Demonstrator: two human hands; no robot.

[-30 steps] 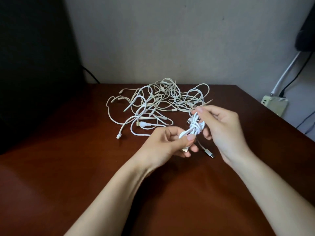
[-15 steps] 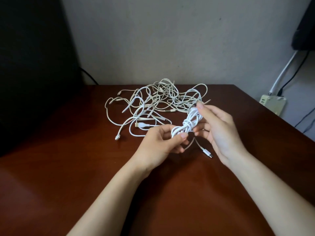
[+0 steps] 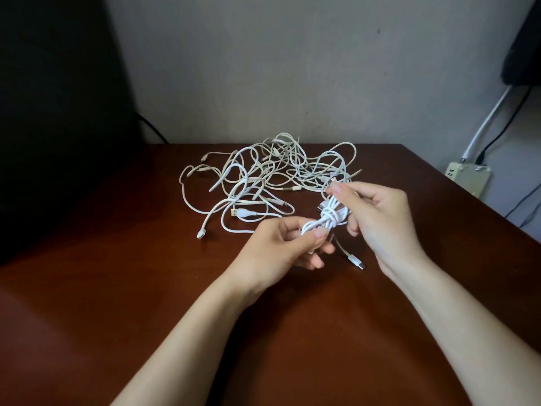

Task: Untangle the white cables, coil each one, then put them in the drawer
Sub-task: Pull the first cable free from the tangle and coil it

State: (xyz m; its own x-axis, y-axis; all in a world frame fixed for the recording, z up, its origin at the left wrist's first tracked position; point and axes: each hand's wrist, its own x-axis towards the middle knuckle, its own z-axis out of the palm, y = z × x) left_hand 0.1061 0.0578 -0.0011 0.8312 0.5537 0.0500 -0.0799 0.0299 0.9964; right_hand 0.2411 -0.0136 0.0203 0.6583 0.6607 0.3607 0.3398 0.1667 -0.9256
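Both hands pinch the coiled cable (image 3: pixel 329 216) just in front of the tangle (image 3: pixel 272 177): left hand (image 3: pixel 281 244) low end, right hand (image 3: pixel 377 213) top.

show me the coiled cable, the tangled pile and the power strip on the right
coiled cable (image 3: pixel 330 215): head view, the wrapped knot at its middle
tangled pile (image 3: pixel 263 177): head view, crossing strands near its centre
power strip (image 3: pixel 468 179): head view, its beige top face
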